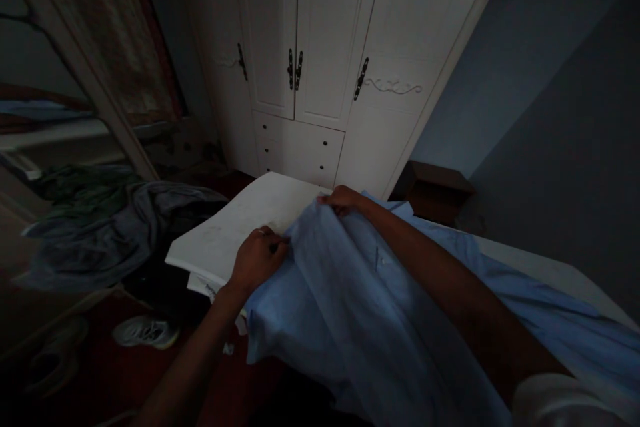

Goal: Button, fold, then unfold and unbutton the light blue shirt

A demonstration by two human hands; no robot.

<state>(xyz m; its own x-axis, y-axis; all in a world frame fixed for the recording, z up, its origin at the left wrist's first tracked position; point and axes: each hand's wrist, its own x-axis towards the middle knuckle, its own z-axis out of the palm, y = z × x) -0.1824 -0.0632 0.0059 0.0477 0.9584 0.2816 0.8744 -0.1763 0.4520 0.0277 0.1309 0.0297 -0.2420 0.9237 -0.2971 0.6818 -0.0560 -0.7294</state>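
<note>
A light blue shirt [350,293] is spread over a white table or board [235,223], with part of it hanging over the near edge. A small pocket-like mark shows on its front. My left hand [261,255], with a ring on one finger, pinches the shirt's edge at the left. Farther back, my right hand [345,200] grips the same edge near the far side of the board. The fabric between the hands is slightly raised. My right forearm crosses over the shirt, hiding part of it.
Behind the board stands a white wardrobe [320,33] with drawers. Grey and green clothes [115,227] are heaped at the left, beside a mirror. A white shoe [145,332] lies on the red floor. A brown cabinet [437,190] stands at the back right.
</note>
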